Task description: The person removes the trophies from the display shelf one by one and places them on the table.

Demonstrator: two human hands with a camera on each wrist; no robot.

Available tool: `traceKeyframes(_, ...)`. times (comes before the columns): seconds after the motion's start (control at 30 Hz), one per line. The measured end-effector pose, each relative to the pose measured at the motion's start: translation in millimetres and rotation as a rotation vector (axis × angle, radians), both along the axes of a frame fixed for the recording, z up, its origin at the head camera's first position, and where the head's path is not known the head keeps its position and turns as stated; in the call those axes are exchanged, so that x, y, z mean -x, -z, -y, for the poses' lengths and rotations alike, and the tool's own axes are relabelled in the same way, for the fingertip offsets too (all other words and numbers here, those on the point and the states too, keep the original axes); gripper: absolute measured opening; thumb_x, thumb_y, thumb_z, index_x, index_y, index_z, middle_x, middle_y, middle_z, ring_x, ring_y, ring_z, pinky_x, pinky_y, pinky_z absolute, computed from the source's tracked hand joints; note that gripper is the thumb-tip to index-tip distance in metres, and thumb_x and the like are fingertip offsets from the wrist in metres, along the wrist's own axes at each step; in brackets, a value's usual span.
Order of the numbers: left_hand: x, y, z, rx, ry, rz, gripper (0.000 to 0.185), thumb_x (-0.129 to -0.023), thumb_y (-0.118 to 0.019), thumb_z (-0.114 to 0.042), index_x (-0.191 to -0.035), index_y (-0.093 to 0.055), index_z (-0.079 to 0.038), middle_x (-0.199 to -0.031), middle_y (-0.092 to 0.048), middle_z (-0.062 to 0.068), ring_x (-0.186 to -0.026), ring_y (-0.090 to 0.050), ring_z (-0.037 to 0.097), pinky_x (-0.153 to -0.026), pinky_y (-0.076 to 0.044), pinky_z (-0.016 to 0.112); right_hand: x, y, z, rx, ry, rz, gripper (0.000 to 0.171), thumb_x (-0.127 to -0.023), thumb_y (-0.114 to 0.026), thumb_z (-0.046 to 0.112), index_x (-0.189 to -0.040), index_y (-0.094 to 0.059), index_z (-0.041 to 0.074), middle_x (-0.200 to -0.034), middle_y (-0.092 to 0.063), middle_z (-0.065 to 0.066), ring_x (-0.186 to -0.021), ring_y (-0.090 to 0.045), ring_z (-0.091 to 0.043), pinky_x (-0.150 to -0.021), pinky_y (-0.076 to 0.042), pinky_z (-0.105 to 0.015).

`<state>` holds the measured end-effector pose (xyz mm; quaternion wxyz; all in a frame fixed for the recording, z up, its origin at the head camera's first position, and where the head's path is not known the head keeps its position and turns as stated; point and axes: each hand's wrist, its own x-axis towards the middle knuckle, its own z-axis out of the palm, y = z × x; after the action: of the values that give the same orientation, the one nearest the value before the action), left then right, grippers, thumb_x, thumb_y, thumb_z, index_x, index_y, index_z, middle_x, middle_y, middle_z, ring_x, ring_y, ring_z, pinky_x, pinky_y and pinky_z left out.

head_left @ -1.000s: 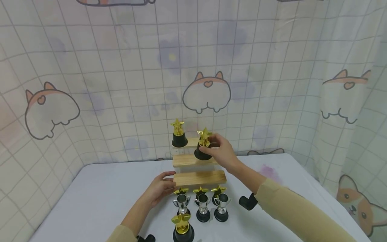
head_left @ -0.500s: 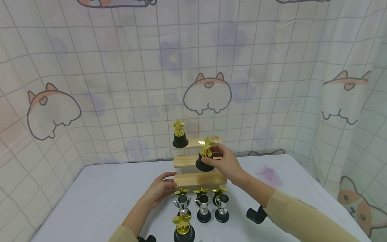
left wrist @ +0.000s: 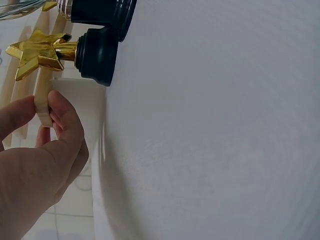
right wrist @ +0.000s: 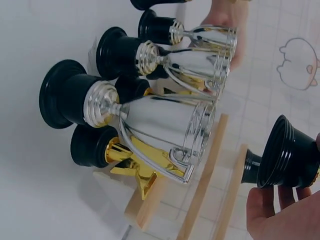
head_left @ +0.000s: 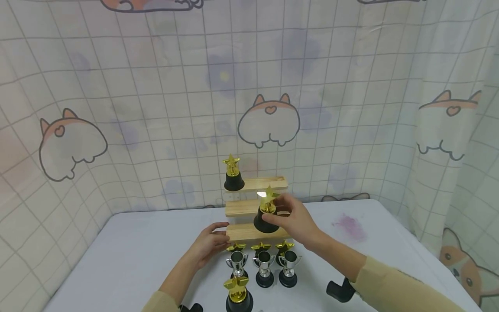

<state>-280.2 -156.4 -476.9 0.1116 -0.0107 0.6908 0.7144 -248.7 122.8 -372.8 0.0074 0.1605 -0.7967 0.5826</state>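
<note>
In the head view my right hand (head_left: 299, 220) holds a gold star trophy (head_left: 262, 222) by its side, in front of the stepped wooden stand and overlapping its lower steps. Its black base (right wrist: 286, 155) tilts between my fingers in the right wrist view. My left hand (head_left: 210, 246) pinches the left end of the lowest wooden step (head_left: 243, 232); thumb and finger meet on that board end (left wrist: 44, 102) in the left wrist view. Another gold star trophy (head_left: 234, 181) stands at the left of the top step (head_left: 265, 183).
Three silver cup trophies (head_left: 264, 262) stand in a row before the stand, with gold star trophies (head_left: 285, 245) close behind them. A larger-looking gold star trophy (head_left: 238, 294) is nearest the front. A patterned curtain (head_left: 175, 108) hangs behind the white table (head_left: 136, 251).
My right hand has brought the gold star trophy down and toward me, from the upper steps to in front of the lowest step. My left hand keeps its hold on the board end.
</note>
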Motion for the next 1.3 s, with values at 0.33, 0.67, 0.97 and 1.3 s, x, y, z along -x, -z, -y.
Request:
traceKeyframes(0.33, 0.5, -2.3, -0.2, -0.007, 0.011, 0.019, 0.057, -0.093, -0.064, 0.000, -0.146, -0.044, 0.004, -0.125, -0.056, 0.025, -0.101, -0.067, 0.027, -0.091, -0.058, 0.037, -21.8, -0.2, -2.8, 0.014, -0.083, 0.027, 0.043, -0.092, -0.079, 0.026, -0.126, -0.061, 0.006, -0.124, -0.061, -0.011, -0.113, -0.062, -0.029, -0.093, -0.057, -0.039)
traceKeyframes(0.67, 2.1, -2.3, 0.0, -0.012, 0.008, 0.013, 0.056, -0.093, -0.064, 0.000, -0.145, -0.044, 0.005, -0.124, -0.057, 0.025, -0.101, -0.067, 0.027, -0.090, -0.058, 0.037, -35.2, 3.1, -5.0, 0.034, -0.132, 0.044, 0.043, -0.092, -0.080, 0.024, -0.125, -0.061, 0.004, -0.121, -0.063, -0.012, -0.108, -0.065, -0.029, -0.089, -0.057, -0.031)
traceKeyframes(0.97, 3.3, 0.9, 0.0, -0.005, -0.004, 0.027, 0.056, -0.093, -0.064, 0.000, -0.145, -0.045, 0.003, -0.126, -0.058, 0.025, -0.101, -0.067, 0.027, -0.090, -0.058, 0.037, -44.4, 9.2, -7.2, 0.036, -0.139, 0.044, 0.046, -0.091, -0.080, 0.022, -0.129, -0.060, 0.005, -0.119, -0.064, -0.012, -0.108, -0.063, -0.031, -0.091, -0.056, -0.031)
traceKeyframes(1.3, 0.5, 1.4, -0.4, -0.015, -0.004, 0.025, 0.056, -0.093, -0.064, 0.001, -0.145, -0.045, 0.004, -0.125, -0.058, 0.025, -0.101, -0.067, 0.027, -0.090, -0.058, 0.038, -58.7, 18.3, -4.7, 0.003, -0.149, 0.019, 0.047, -0.091, -0.080, 0.024, -0.129, -0.061, 0.004, -0.116, -0.066, -0.008, -0.108, -0.063, -0.027, -0.095, -0.054, -0.035)
